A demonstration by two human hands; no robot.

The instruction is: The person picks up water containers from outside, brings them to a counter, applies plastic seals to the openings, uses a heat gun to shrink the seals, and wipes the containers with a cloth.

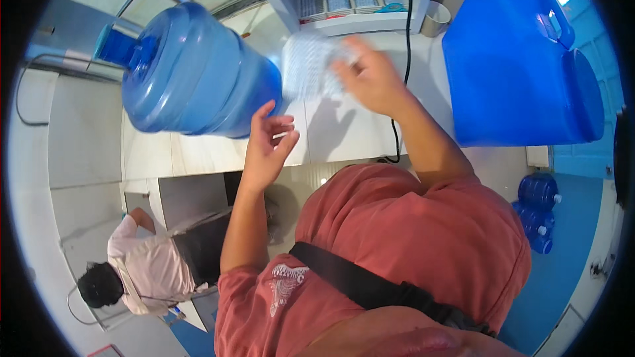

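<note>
My right hand (374, 77) grips a blurred, thin white sheet (307, 64) with fine bluish marks, above the white tiled countertop (325, 146). The sheet reaches left towards the base of a large translucent blue water jug (198, 74). That jug lies on its side on the counter, its capped neck at the far left. Close to the jug's base, my left hand (270, 146) is raised with its fingers apart and bent, holding nothing. Whether it touches the jug, I cannot tell.
A blue plastic jug with a handle (516, 74) stands at the right. Behind the sheet, a white cabinet (354, 25) holds sorted sheets and teal scissors (391, 8). A black cable (409, 25) crosses the counter. Another person (154, 267) bends at lower left; blue jugs (538, 193) are at right.
</note>
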